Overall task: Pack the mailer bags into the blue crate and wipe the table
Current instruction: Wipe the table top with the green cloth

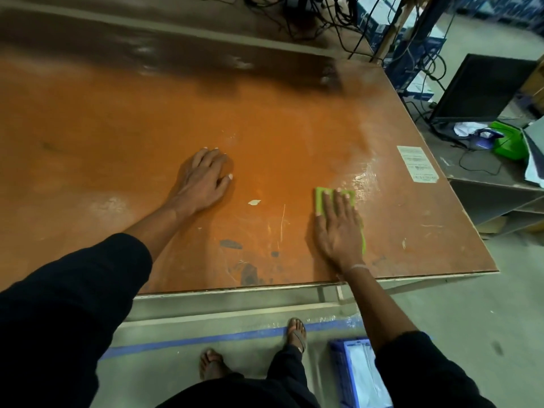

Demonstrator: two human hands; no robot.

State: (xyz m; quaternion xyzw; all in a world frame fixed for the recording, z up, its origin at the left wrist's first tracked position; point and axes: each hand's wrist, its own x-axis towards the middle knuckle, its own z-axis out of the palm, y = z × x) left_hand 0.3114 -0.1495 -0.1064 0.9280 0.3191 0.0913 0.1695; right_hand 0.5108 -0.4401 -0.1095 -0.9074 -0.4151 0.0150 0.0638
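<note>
Right hand (338, 228) presses flat, fingers together, on a green cloth (321, 198) on the scuffed orange table (117, 128); left hand (203, 181) rests spread; blue crate (341, 366) on the concrete floor.

We are finding no text that can be read. A pale printed label (417, 164) is sitting on the orange table (147, 119) near its right edge, but its lines are showing too blurred to make out any word or number.

The single head camera looked steeply down and forward from above the table (147, 113), close over its near edge, floor at 6 o'clock.
</note>
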